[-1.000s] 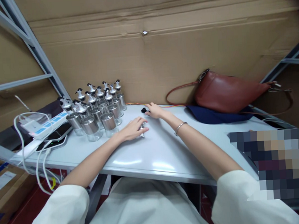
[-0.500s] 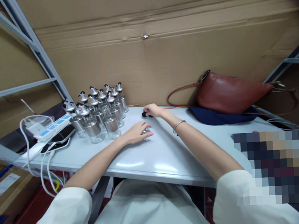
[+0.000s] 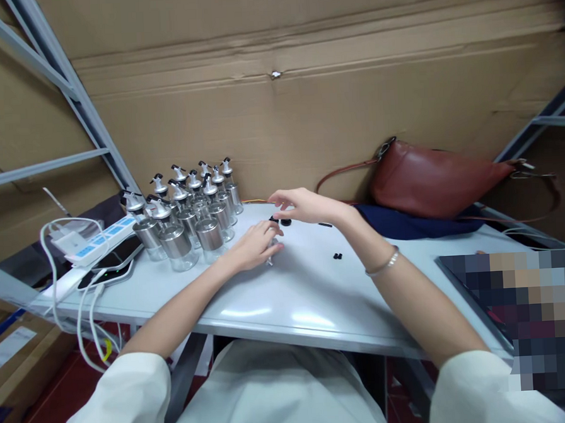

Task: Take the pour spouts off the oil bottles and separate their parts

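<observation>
My left hand [image 3: 258,245] rests low over the white table, its fingers curled round a small shiny silver piece [image 3: 270,261], mostly covered by the hand. My right hand [image 3: 301,204] hovers just behind it, thumb and fingers apart, nothing visible between them. Below the right hand lies a small round black part [image 3: 286,222], and another black part [image 3: 274,219] shows by the left fingertips. Farther right on the table are a pair of tiny black pieces [image 3: 338,256] and a thin black piece [image 3: 325,224].
Several glass bottles with steel sleeves and pourer tops [image 3: 210,231] stand at the left. Beside them are a power strip [image 3: 104,240] and white cables. A brown bag [image 3: 432,172] sits on dark blue cloth [image 3: 397,223] at the right. Cardboard [image 3: 278,123] walls the back.
My right hand has lifted off the black part and its fingers have opened, with the forearm shifting right. The black pieces on the table now show. My left hand has moved slightly left.
</observation>
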Tool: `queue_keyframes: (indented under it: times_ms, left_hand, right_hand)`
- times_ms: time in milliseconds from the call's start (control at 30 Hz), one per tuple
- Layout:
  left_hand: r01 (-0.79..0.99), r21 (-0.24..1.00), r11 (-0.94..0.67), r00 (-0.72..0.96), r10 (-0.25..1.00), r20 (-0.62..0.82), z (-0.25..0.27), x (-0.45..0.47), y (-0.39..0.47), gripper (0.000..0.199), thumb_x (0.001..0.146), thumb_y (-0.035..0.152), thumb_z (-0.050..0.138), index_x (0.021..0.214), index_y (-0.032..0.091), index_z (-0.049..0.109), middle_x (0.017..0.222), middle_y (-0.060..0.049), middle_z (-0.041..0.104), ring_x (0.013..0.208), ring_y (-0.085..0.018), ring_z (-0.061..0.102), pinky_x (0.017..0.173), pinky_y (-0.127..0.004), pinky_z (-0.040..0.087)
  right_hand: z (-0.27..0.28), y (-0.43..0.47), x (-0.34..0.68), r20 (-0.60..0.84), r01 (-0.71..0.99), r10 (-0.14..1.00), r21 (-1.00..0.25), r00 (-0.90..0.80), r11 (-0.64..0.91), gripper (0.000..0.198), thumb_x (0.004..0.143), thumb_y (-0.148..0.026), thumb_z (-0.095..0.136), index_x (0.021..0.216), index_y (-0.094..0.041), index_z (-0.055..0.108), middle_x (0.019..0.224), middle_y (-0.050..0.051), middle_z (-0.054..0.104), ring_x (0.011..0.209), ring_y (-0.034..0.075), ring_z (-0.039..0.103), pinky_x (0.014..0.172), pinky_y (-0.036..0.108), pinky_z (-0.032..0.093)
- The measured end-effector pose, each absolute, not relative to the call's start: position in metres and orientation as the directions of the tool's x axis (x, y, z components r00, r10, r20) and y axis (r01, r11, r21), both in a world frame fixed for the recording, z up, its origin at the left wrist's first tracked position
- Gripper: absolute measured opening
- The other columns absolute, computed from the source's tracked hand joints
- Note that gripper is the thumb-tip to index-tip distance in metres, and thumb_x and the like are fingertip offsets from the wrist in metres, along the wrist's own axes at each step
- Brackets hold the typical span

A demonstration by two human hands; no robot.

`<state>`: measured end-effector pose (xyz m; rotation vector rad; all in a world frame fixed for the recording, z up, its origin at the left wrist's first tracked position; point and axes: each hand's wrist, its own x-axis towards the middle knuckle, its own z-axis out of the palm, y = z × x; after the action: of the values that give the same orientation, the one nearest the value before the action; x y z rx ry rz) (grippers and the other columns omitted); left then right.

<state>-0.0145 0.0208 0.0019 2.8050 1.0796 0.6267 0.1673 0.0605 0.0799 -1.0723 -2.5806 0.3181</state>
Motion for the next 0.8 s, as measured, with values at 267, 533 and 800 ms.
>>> queue_keyframes:
  times_ms: [267,533,800]
  left_hand:
    - [0.671,0.422,-0.61,-0.213,0.386,0.898,0.063,-0.08,-0.029,0.034,0.086,0.028,0.053,0.117,0.023,0.04,0.123,-0.007,0.043,0.116,-0.021,0.045,0.091,-0.035,0.046]
    - [0.482,0.792,-0.375,-0.476,0.647,0.596,0.03,-0.161,-0.008,0.044,0.075,0.042,0.068,0.108,0.028,0.043,0.105,-0.003,0.055,0.107,-0.024,0.053,0.094,-0.042,0.046]
    - [0.528,0.786,-0.322,-0.245,0.828,0.504,0.043,-0.148,-0.044,0.035,0.074,0.051,0.063,0.098,0.026,0.055,0.085,-0.001,0.062,0.081,-0.021,0.059,0.072,-0.034,0.05]
  right_hand:
    - [0.139,-0.013,0.238,0.487,0.434,0.534,-0.31,-0.691,0.846,0.032,0.086,-0.041,0.058,0.114,-0.026,0.061,0.09,0.001,0.071,0.073,0.014,0.068,0.061,0.028,0.055]
    - [0.159,-0.052,0.276,0.464,0.6,0.633,-0.24,-0.619,0.763,0.029,0.087,-0.051,0.053,0.105,-0.032,0.064,0.09,-0.001,0.071,0.073,0.012,0.069,0.052,0.025,0.055]
    - [0.158,-0.064,0.268,0.456,0.541,0.55,-0.165,-0.7,0.825,0.03,0.089,-0.053,0.048,0.102,-0.032,0.064,0.097,-0.001,0.069,0.066,0.008,0.066,0.045,0.024,0.051]
